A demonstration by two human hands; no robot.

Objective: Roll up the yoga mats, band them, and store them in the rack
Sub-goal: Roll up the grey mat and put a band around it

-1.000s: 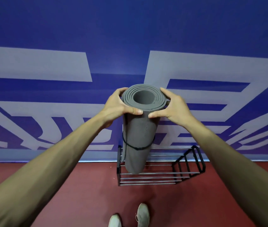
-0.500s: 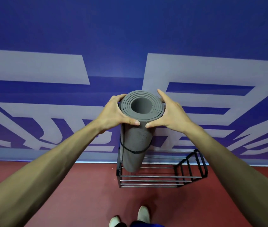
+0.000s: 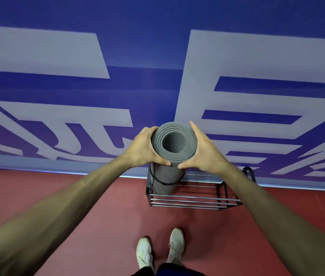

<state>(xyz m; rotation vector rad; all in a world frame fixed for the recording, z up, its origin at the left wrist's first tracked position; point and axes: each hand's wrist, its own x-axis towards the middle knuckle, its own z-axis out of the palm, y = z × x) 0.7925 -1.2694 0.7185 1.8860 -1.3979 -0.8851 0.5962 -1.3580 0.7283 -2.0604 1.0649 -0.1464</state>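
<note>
A rolled grey yoga mat (image 3: pixel 167 176) stands upright with its spiral end facing me. A black band (image 3: pixel 165 183) circles it low down. Its lower end sits inside the left part of the black wire rack (image 3: pixel 187 201) on the floor. My left hand (image 3: pixel 144 149) grips the mat's top from the left, thumb curled across the front. My right hand (image 3: pixel 205 151) holds the top from the right, fingers straight along the side and thumb across the front. The mat's foot is hidden behind the rack's front bars.
The rack stands against a blue wall with pale lettering (image 3: pixel 237 76). Its right compartments (image 3: pixel 231 188) hold nothing. Red floor (image 3: pixel 78 196) spreads in front, and my two white shoes (image 3: pixel 159 250) stand just short of the rack.
The mat has gone down, its lower end now inside the rack's left part. Both hands stay on its top and have dropped with it.
</note>
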